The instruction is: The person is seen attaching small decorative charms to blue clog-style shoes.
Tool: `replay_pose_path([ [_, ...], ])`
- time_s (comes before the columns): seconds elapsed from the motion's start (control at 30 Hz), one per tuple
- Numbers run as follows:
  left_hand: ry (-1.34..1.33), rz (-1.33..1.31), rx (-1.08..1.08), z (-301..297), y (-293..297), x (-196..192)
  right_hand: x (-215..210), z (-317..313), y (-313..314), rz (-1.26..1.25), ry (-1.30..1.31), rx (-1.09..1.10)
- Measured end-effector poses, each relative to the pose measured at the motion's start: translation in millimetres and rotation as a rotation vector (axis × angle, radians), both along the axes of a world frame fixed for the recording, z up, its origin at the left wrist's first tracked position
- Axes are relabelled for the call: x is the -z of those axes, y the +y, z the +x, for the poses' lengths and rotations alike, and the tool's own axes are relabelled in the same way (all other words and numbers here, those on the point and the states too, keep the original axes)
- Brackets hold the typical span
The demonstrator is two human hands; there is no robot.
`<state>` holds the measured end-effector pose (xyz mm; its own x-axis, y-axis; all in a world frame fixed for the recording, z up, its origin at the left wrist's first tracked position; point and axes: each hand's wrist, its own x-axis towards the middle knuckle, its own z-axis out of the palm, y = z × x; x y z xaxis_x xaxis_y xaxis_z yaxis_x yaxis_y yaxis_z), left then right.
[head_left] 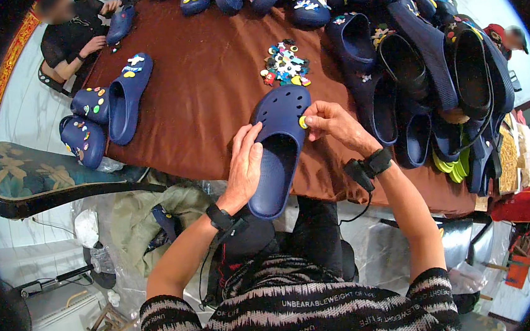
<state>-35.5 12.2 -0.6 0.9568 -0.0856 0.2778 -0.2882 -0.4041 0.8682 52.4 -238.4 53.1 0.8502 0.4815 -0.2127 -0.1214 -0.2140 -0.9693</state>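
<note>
Navy foam-type clog (281, 145), single, with yellow charm (303, 122), at a draped table (196, 77)

Surface and room: table under brown cloth, smooth with soft creases and a slight sheen. Pale, grey-veined wall (18, 110) at left; upholstered chair (35, 174), dark teal with floral pattern, below it. Co-worker (72, 47) in black at the far left corner, handling a navy clog.

Materials and shapes: clog matte, round-toed, pierced with round holes, insole finely textured. Charm small, roundish, glossy. Charm pile (285, 64), multicoloured and mixed in outline, just beyond the toe. Three decorated clogs (129, 104) at the left edge; clog heap (415, 60), mostly navy, at right.

Orientation: clog at the near table edge, sole down, toe pointing away from the wearer, heel nearest; long axis leaning slightly right.

Hands: left hand (244, 161) flat along the clog's left side, fingers close together; right hand (336, 125) pinching the charm between thumb and forefinger against the right rim.
</note>
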Motion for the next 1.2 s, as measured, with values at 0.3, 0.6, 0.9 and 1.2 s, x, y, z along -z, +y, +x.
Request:
replay_pose_path([
  [0.3,0.005,0.027,0.004,0.8,0.2,-0.2,-10.0,11.5,-2.8,0.040,0.167,-0.131],
  [0.6,0.003,0.011,0.011,1.4,0.4,0.6,12.6,12.6,-18.6,0.266,0.399,-0.183],
  [0.9,-0.012,0.004,0.005,1.6,-0.9,0.2,24.9,0.7,-26.2,0.431,0.430,-0.092],
  [1.2,-0.015,0.022,0.002,1.7,-0.4,2.3,-3.0,8.4,-13.2,0.040,0.193,-0.153],
])
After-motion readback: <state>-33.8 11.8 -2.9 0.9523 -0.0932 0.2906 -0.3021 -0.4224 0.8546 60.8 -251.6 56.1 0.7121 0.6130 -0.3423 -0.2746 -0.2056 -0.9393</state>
